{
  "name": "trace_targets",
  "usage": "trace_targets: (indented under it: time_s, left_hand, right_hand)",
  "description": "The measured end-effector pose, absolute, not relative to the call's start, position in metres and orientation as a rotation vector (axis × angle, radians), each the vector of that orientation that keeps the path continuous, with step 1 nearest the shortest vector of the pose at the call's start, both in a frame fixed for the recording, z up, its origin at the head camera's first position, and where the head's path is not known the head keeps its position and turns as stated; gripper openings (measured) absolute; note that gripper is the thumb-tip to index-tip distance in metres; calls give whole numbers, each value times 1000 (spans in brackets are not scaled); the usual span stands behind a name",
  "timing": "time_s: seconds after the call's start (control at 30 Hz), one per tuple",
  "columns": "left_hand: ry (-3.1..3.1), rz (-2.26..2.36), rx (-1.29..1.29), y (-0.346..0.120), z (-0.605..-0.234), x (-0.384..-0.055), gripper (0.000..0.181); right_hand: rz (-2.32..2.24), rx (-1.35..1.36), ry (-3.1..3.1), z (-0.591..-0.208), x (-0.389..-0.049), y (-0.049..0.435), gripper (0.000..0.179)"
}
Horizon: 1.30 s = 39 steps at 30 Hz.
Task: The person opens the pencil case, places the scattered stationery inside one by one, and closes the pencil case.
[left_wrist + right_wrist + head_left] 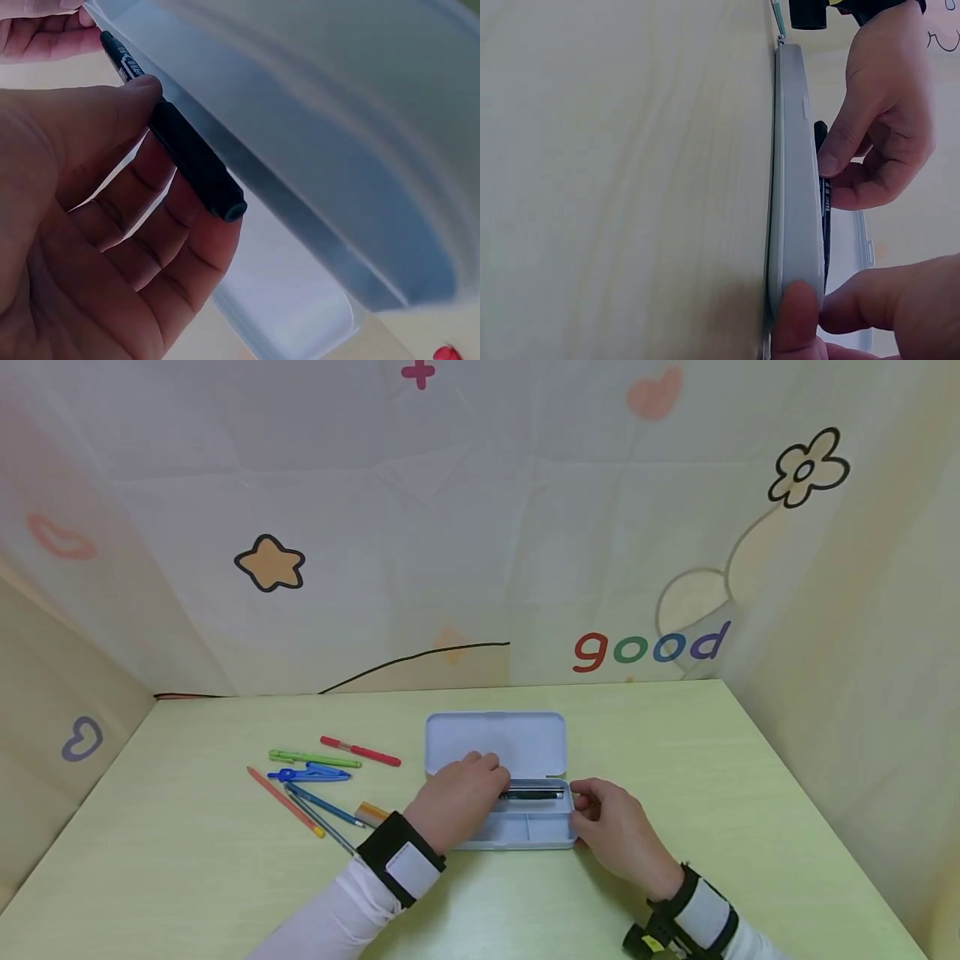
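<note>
A pale blue pencil case (551, 828) lies on the table with its lid (495, 737) raised at the back. The front half of its base has a divider. My left hand (459, 800) reaches over the case. In the left wrist view its thumb and fingers pinch a black marker (189, 150) with white print. The marker lies lengthwise along the rear compartment. At the case's right end, my right hand (618, 831) holds the edge between thumb and fingers. The right wrist view shows the case's front wall (799, 172) with that hand's fingertips on its near end.
Left of the case lie a red pen (362, 752), a green pen (315, 759), a blue compass (311, 773), an orange pencil (285, 802) and two bluish pencils. An orange-and-white block (372, 814) sits beside my left wrist. A printed curtain (375, 527) stands behind the table.
</note>
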<state>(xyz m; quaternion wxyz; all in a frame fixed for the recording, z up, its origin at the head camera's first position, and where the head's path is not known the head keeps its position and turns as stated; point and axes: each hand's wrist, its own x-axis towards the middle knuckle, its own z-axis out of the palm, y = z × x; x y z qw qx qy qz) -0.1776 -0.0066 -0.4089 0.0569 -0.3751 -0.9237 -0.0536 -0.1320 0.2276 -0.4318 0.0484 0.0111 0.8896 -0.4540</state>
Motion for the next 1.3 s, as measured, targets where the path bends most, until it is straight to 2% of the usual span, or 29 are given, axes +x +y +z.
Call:
trace_targets:
  time_s: [1.3]
  left_hand:
    - [-2776, -115, -1156, 1, -424, -184, 11]
  right_hand:
    - [-1434, 2, 2708, -431, -130, 226, 38]
